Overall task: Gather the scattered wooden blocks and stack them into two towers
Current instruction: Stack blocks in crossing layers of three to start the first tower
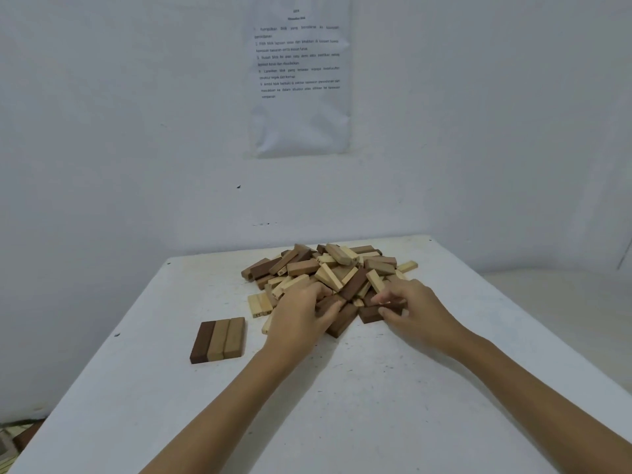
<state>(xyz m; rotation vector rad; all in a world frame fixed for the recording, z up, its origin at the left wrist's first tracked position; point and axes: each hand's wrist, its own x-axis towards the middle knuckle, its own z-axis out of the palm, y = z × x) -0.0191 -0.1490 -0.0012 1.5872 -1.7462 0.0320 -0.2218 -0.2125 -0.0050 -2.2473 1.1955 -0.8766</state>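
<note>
A heap of wooden blocks (338, 268), pale, tan and dark brown, lies at the far middle of the white table (342, 388). To its front left, three blocks (219, 339) lie flat side by side as one layer, one dark and two tan. My left hand (301, 316) rests on the heap's near edge, fingers curled around a dark brown block (342, 323). My right hand (413, 309) is at the heap's near right side, fingertips pinching another dark brown block (371, 314). The blocks under both palms are hidden.
A white wall stands right behind the table, with a printed sheet of paper (299, 77) taped to it. One pale block (407, 266) lies apart at the heap's far right. The table's left edge drops to the floor at lower left.
</note>
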